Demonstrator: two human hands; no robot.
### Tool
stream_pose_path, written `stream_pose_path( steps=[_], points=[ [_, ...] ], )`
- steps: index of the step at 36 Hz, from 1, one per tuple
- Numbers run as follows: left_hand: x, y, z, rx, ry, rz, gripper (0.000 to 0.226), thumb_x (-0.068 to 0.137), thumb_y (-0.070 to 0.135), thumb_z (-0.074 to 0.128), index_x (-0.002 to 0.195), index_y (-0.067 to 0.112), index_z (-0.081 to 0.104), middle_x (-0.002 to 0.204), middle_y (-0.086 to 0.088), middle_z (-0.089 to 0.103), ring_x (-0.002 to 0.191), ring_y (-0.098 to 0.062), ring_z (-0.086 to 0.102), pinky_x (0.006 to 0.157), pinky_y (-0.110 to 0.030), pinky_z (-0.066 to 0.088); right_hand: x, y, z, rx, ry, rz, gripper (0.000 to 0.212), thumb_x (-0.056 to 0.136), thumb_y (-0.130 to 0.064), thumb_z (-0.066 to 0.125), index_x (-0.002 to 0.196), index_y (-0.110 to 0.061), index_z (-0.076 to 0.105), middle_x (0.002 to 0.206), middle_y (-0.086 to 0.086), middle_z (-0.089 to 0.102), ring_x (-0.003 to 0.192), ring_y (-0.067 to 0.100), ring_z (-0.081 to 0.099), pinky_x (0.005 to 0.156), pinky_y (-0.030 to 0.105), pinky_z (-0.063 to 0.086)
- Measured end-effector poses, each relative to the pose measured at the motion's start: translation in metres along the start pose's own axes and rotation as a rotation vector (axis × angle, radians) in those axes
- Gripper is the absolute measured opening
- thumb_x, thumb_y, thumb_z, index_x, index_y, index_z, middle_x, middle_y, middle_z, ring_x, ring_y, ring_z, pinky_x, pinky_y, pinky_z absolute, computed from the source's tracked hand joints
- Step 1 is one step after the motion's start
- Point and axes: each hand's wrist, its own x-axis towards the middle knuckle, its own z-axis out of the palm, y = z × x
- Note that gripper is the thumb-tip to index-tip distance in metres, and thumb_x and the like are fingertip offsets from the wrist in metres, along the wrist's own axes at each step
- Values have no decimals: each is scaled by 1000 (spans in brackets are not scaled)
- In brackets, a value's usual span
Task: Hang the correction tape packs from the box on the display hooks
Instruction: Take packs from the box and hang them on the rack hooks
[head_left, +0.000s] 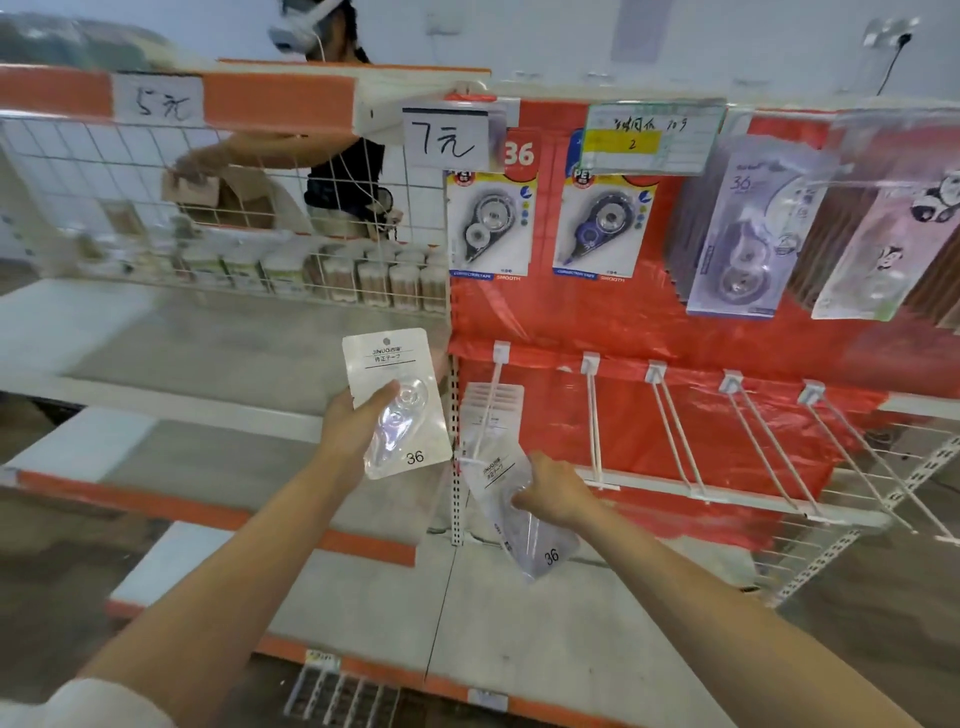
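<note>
Right hand (545, 491): grips a clear-blister white-card correction tape pack (511, 512) at the leftmost white wire hook's (488, 410) tip.
Left hand (358, 421): holds a spare pack (397, 400) beside it.
Technique: line the card's hole with the tip, then slide back.

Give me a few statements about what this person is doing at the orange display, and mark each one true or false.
1. Each hand holds a clear correction tape pack. True: the left hand grips one pack, the right hand grips another pack.
2. The right hand's pack is at the tip of the leftmost lower hook. True.
3. All five lower hooks carry packs. False: only the leftmost does; the other four are bare.
4. The handwritten price sign above shows 9. False: it shows 7.
5. Both held packs are printed with 36. True.
</note>
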Motion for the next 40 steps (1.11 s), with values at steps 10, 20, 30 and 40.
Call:
stream_pose_path(
  steps=[10, 20, 30, 40],
  points=[
    [0, -13, -1, 28, -13, -5, 32, 88, 14, 66, 118, 5, 63, 105, -11, 69, 87, -22, 67, 77, -34, 53, 20, 0, 24, 95, -60, 55, 48, 91, -16, 61, 130, -1, 37, 123, 17, 56, 110, 32, 57, 91, 40, 49],
    [3, -14, 6, 66, -53, 0, 22, 87, 13, 67, 109, 9, 68, 96, -4, 73, 86, -21, 68, 81, -34, 54, 53, -8, 22, 134, -26, 125, 58, 97, -13, 53, 142, 5, 20, 136, 23, 47, 122, 35, 50, 92, 33, 43],
    [9, -18, 5, 201, -122, 13, 23, 87, 14, 68, 109, 9, 68, 102, -5, 73, 91, -20, 68, 82, -31, 54, 94, -6, 6, 78, 17, 187, 57, 98, -6, 47, 146, 3, 17, 140, 23, 42, 127, 34, 46, 99, 33, 41],
    [18, -20, 27, 266, -255, 4, 20, 87, 15, 68, 108, 17, 69, 104, -1, 73, 97, -19, 69, 86, -33, 54, 88, 0, -17, -301, 110, 12, 49, 96, -12, 48, 141, -8, 28, 116, 16, 60, 103, 33, 60, 73, 36, 45]
  ],
)
